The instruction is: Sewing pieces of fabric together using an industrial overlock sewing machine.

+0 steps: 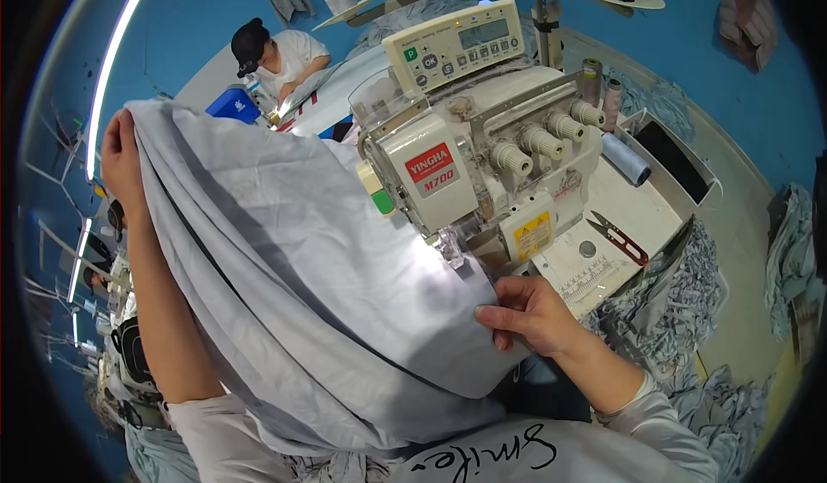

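A large light grey-blue cloth [293,250] drapes from upper left down across my lap. My left hand [121,160] is raised high at the left and grips the cloth's upper edge. My right hand [530,311] pinches the cloth's lower right edge just in front of the presser foot [450,246] of a cream overlock sewing machine [482,151]. The cloth runs up to the machine's needle area.
Red-handled thread snips [618,237] lie on the white machine table [637,203]. Thread cones [624,157] stand behind the machine. Piles of grey fabric [680,311] sit at my right. Another person [276,56] in a black cap works at a table beyond.
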A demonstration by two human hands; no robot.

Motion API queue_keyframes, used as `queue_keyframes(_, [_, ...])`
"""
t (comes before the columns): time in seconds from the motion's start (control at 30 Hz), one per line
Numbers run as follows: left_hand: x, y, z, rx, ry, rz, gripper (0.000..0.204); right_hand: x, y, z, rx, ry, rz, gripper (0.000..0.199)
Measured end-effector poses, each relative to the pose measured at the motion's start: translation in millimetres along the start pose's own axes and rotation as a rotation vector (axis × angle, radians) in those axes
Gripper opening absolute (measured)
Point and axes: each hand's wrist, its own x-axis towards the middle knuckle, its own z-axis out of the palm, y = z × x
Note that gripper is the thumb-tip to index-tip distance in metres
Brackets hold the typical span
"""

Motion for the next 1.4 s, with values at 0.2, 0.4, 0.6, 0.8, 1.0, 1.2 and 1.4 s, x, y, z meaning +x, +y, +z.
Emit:
queue_keyframes(0.2, [65,-17,26,0.1,-0.017,-0.01,0.047,1,0,-3,0.031,0.017,0.006,0.017])
queue_keyframes(0.4, [171,-85,-7,0.176,0.053,0.018,0.047,-2,-2,3,0.02,-0.023,0.033,0.017])
queue_keyframes(0.6, [205,-134,-23,0.37,0.126,-0.004,0.057,6,0,2,0.011,0.009,0.09,0.02])
queue_keyframes(0.8, [223,-204,-84,0.573,0.331,-0.081,0.056,-5,-4,-7,-0.066,0.004,0.043,0.023])
queue_keyframes(1.0, [63,-252,-78,0.869,-0.109,0.05,0.068,0,-9,14,-0.078,-0.032,0.016,0.021])
queue_keyframes(1.2, [-254,18,-53,0.096,-1.343,0.116,0.055,-2,-2,0,-0.007,0.024,0.044,0.018])
queue_keyframes(1.4, [-310,34,-74,0.356,-0.961,-0.066,0.017,-3,1,3,0.051,0.006,0.04,0.016])
